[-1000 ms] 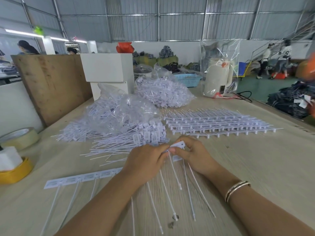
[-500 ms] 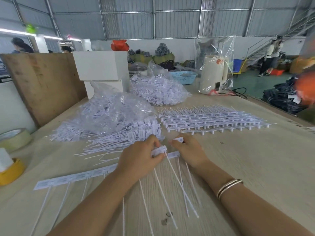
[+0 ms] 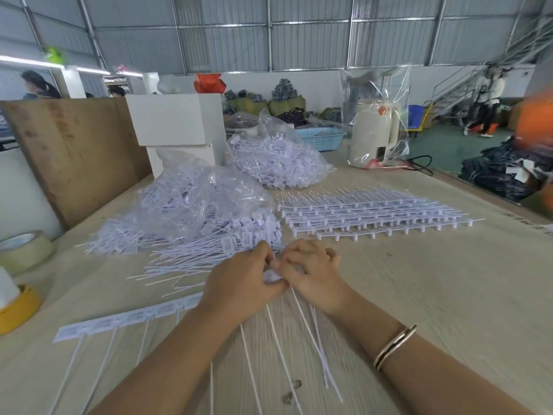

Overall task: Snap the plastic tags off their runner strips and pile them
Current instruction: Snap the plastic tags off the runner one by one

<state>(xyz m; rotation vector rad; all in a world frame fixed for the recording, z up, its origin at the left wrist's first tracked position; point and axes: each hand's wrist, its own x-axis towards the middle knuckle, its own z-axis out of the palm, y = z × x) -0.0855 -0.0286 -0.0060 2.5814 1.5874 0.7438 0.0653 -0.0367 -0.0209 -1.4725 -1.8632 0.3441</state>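
My left hand (image 3: 239, 290) and right hand (image 3: 314, 275) meet at the centre of the table (image 3: 449, 295), thumbs and fingertips of both pinching the white heads of the runner strip (image 3: 125, 320), whose free end trails off toward eight o'clock while its thin tails fan toward six. The tag itself is mostly hidden between my fingers (only a sliver of white shows), so I cannot tell whether it has already parted.

What could go wrong: I judge that if I twist unevenly, the thin tail may bend or tear instead of the head breaking cleanly at its joint. The unheld length of strip could flick sideways and drag under my left forearm. A freed tag could also spring out of my pinch and land among the tails rather than on the pile of loose tags (image 3: 209, 253), which lies just beyond my knuckles at eleven o'clock.

Around me: clear bags of tags (image 3: 278, 166) sit at twelve and eleven o'clock; the stacked unbroken strips (image 3: 371, 214) lie at one o'clock, well apart from my hands. A roll of tape (image 3: 24, 250) sits at nine o'clock, a yellow roll (image 3: 18, 310) below it. Nothing blocks the short path to the pile, though its spread tails reach nearly to my left hand.
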